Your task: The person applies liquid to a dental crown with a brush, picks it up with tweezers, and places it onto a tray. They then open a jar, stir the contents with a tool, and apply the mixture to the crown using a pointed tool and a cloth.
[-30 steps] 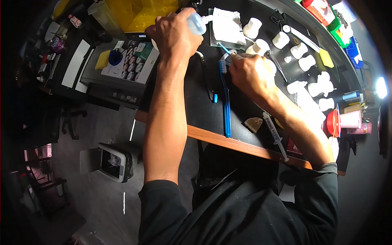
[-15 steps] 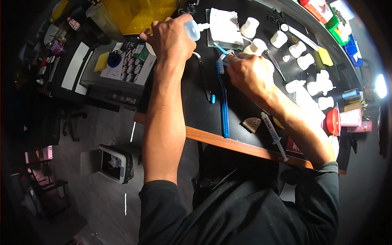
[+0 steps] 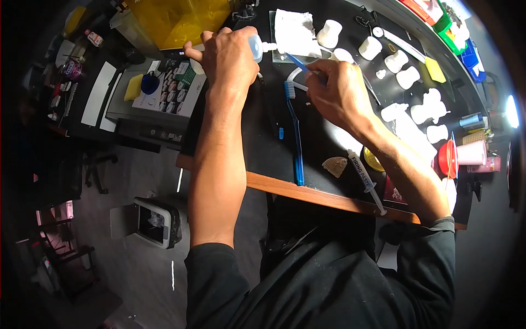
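My left hand (image 3: 227, 60) is closed around a translucent squeeze bottle (image 3: 255, 48), whose white nozzle points right. Between the closed fingers of my right hand (image 3: 341, 92) is a slim blue stick-like tool (image 3: 298, 63); its kind is not clear. The tool's tip lies just right of and below the nozzle, at the near edge of a white tissue (image 3: 296, 32) on a glass slab. A blue toothbrush (image 3: 297, 131) lies on the black table below, bristles toward my right hand. A small blue cap (image 3: 281, 133) rests left of it.
Several white plaster-like pieces (image 3: 395, 62) stand on the right. Near the wooden table edge (image 3: 285, 186) lie a firing paste syringe (image 3: 363, 178) and a mesh piece (image 3: 335, 165). A red-rimmed pink cup (image 3: 470, 153) is far right; a boxed shade set (image 3: 174, 88) stands left.
My right hand has lifted and turned, bringing the blue tool's tip up and left beside the nozzle. My left hand stays on the bottle. The whole view has shifted slightly.
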Demonstrator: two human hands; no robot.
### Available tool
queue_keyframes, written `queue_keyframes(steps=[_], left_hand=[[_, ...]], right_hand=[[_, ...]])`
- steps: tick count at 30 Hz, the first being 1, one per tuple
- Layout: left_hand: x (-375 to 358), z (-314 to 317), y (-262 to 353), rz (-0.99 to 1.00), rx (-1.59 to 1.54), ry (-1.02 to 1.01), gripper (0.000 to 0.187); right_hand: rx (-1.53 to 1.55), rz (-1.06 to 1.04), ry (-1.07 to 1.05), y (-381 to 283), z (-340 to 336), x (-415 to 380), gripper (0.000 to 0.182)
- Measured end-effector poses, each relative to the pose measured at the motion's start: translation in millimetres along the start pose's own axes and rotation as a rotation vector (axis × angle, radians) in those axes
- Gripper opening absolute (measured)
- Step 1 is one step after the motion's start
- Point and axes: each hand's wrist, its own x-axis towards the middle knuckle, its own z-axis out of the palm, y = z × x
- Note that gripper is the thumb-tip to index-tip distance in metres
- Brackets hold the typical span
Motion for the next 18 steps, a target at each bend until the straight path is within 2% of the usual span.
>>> queue_keyframes(steps=[3,6,8,11,18], left_hand=[[-0.2,0.1,0.5,-0.006,0.014,0.008,0.060],[0.6,-1.0,0.5,-0.014,0.020,-0.013,0.060],[0.8,-1.6,0.6,-0.017,0.021,-0.033,0.060],[-0.3,3.7,0.7,-0.009,-0.030,0.040,0.051],[0.3,4.6,-0.4,-0.005,-0.025,0.015,0.052]], right_hand=[[0.219,0.032,0.034,4.7,1.0,1.3,0.025],[0.367,0.177,-0.079,-4.8,-12.2,2.0,0.028],[0.401,0.210,-0.087,-6.0,-13.6,2.4,0.030],[0.439,0.253,-0.099,-10.4,-18.1,1.8,0.032],[0.466,0.260,-0.095,-7.6,-15.1,1.6,0.036]])
